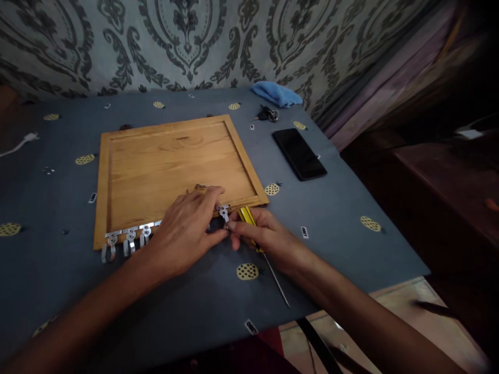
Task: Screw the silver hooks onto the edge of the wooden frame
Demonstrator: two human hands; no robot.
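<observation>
A framed wooden board [175, 166] lies on the table, with a metal hook rail [131, 236] along its near edge. Several silver hooks hang over that edge. My left hand [185, 234] is closed over the rail, its fingers on the board and thumb by the edge, covering the middle hooks. In my right hand [268, 234] is a screwdriver [247, 215] with a yellow and black handle; its shaft points back toward me, away from the board. The right thumb and fingertips touch the rail's right-hand hook [223, 213]. A small metal piece [201, 186] lies on the board just beyond my left fingers.
Right of the board lies a black phone [299, 154]. Keys [267, 114] and a blue cloth [277, 94] are at the back. Small shiny bits [48, 170] and a white cable [21, 144] lie to the left. The table's right edge [384, 208] slants toward me.
</observation>
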